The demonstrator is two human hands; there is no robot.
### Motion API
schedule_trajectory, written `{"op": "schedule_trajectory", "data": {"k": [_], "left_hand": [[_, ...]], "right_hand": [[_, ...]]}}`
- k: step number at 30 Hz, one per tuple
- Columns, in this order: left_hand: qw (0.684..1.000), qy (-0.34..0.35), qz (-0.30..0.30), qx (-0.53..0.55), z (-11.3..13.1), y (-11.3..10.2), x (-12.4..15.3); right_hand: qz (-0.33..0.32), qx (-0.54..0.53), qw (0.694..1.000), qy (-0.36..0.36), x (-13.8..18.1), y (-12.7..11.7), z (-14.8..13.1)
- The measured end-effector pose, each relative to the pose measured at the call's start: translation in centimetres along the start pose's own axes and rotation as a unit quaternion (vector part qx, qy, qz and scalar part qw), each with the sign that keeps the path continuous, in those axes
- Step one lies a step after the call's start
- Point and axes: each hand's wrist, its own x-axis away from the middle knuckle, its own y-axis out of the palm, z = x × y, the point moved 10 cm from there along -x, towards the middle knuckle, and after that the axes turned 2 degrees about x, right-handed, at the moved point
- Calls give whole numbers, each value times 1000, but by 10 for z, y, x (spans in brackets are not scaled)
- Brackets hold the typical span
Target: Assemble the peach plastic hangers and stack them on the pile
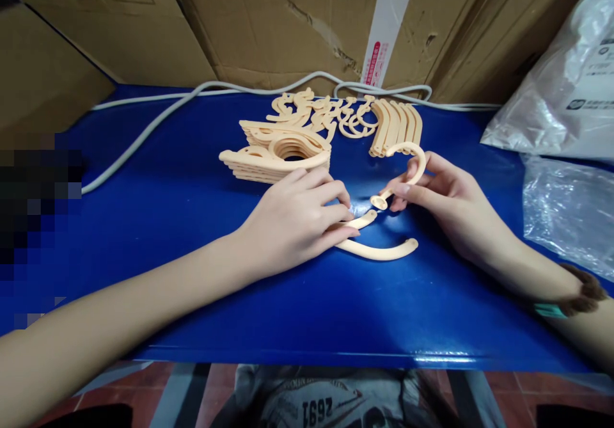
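Observation:
My left hand (297, 220) lies on the blue table (192, 287), its fingers closed over a curved peach plastic piece (378, 249) that rests flat on the table. My right hand (444, 201) pinches a second curved peach hook piece (407, 166), holding it tilted just above the table, its round end close to the end of the flat piece. Behind my hands stands a stack of flat peach plastic parts (275, 153), and a row of curved peach pieces (396, 127) lies farther back.
Small peach hooks (330, 113) lie at the back middle. A white cable (144, 135) runs along the table's back and left. Cardboard boxes (288, 18) form a wall behind. Clear plastic bags (566, 159) sit at the right.

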Motion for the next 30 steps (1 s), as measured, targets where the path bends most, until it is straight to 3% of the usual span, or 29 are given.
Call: {"op": "schedule_trajectory", "data": {"k": [12, 22, 30], "left_hand": [[998, -32, -25, 49, 1, 5, -1], [990, -46, 101, 89, -2, -19, 7], [995, -20, 89, 45, 7, -23, 4]], "right_hand": [[-22, -33, 999, 10, 3, 4, -5], [-31, -68, 997, 17, 8, 10, -12], [-60, -122, 990, 33, 6, 15, -4]]}}
